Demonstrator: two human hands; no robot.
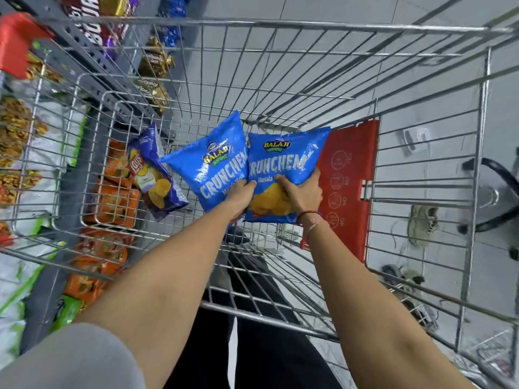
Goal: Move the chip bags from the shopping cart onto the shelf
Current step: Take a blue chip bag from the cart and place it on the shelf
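Observation:
Two bright blue Balaji Crunchem chip bags lie side by side deep in the wire shopping cart (283, 26). My left hand (241, 195) grips the lower edge of the left blue bag (216, 164). My right hand (303, 192) grips the lower part of the right blue bag (283, 164). A darker blue Lay's bag (153, 175) lies tilted against the cart's left wall, untouched. The shelf (84, 49) runs along the left, outside the cart.
The shelf holds orange packs (112, 197), brown and purple snack packs (153, 63) and nut bags (16, 127). A red child-seat flap (348, 178) hangs on the cart's right wall. Shoes (422, 226) and a black chair base (497, 192) are on the grey floor at right.

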